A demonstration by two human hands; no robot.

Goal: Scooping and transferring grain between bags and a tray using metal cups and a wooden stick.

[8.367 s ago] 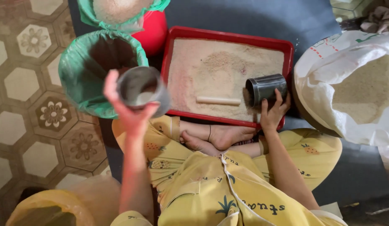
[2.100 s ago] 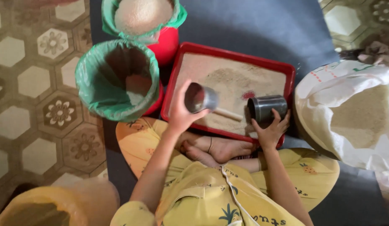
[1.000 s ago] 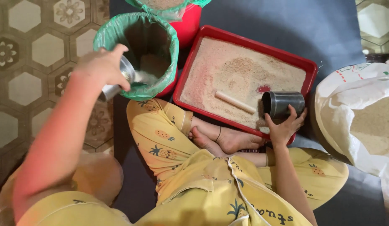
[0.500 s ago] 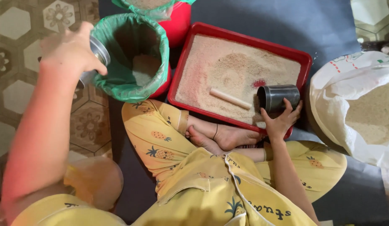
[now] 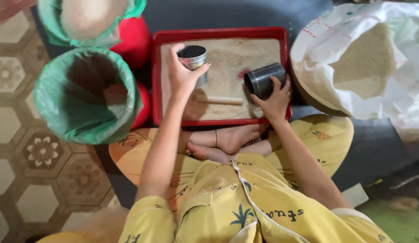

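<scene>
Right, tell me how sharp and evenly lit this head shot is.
Head view: mostly sharp, soft daylight, no glare; the left hand and its metal cup cast a soft shadow on the red tray; the green-lined bin is dark inside; the white sack is brightest; edges bend slightly from the wide lens.

The left hand (image 5: 182, 74) grips a cup (image 5: 193, 60) of smooth, shiny metal, and the right hand (image 5: 274, 99) rests on a darker metal can (image 5: 263, 80) with a duller sheen, both over a glossy red plastic tray (image 5: 220, 33) spread with matt, gritty pale grain. A smooth pale stick (image 5: 220, 100), seemingly wood, lies in that grain. To the left, thin crinkled green plastic liners (image 5: 52, 108) cover glossy red buckets (image 5: 133, 40), while the coarse woven white sack (image 5: 317, 67) on the right holds the same dull grain; the yellow printed clothing (image 5: 245, 198) is soft matt cloth and the floor tiles (image 5: 33, 180) look smooth.
</scene>
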